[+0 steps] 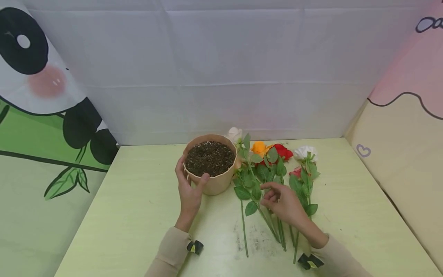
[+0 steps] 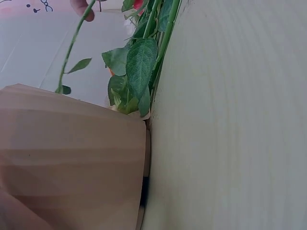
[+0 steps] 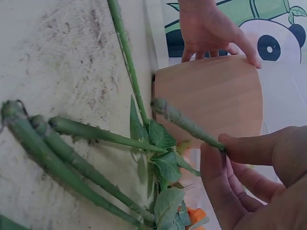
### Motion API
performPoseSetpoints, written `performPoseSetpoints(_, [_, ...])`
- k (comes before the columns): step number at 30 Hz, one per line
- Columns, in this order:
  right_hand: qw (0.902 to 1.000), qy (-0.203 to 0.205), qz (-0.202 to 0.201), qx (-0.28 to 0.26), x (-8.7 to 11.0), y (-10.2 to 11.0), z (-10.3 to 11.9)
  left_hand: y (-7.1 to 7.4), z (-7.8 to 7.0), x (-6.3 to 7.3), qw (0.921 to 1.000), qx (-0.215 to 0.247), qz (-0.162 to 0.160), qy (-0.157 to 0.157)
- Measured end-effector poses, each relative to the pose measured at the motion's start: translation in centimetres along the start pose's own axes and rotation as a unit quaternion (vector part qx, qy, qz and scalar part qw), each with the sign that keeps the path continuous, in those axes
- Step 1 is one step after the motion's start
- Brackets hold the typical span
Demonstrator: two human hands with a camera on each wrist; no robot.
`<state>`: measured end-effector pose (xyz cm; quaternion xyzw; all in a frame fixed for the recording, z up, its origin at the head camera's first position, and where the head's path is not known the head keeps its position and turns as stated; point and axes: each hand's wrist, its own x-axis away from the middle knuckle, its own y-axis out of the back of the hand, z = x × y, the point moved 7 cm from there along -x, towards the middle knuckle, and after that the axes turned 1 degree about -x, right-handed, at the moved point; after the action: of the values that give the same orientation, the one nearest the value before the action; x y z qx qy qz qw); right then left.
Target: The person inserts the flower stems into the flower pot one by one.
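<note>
A tan flowerpot [image 1: 218, 185] filled with dark soil [image 1: 209, 158] stands upright on the table. My left hand [image 1: 189, 194] holds its left side, thumb at the front rim and fingers round the outside. Between thumb and fingers, my right hand [image 3: 254, 179] pinches a green rose stem [image 3: 184, 123] near its cut end, above the table. That stem runs up beside the pot, apparently to the pale rose [image 1: 234, 134] at the pot's back right; leaves overlap there. Below the right hand lie several rose stems [image 3: 76, 165]. The left wrist view shows mostly pot wall [image 2: 72, 158].
Right of the pot lie an orange rose [image 1: 260, 148], a red rose [image 1: 283, 152], a white rose [image 1: 305, 151] and a pinkish rose [image 1: 295, 172], leaves overlapping. Dark soil smudges [image 1: 256, 238] mark the pale table [image 1: 138, 215]. A white cloth wall [image 1: 232, 77] rises behind.
</note>
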<state>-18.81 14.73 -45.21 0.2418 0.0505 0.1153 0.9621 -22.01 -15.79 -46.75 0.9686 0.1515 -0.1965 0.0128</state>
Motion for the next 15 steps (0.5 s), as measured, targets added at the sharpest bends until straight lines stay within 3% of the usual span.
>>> performPoseSetpoints(6, [0.9992,0.028,-0.02,-0.019,-0.8,0.9,1.0,-0.1,0.0,0.0,1.0,0.001,0.001,-0.006])
performPoseSetpoints(15, [0.9956,0.064,-0.035,-0.059,-2.4,1.9,4.5,-0.1,0.0,0.1,1.0,0.0,-0.001,-0.001])
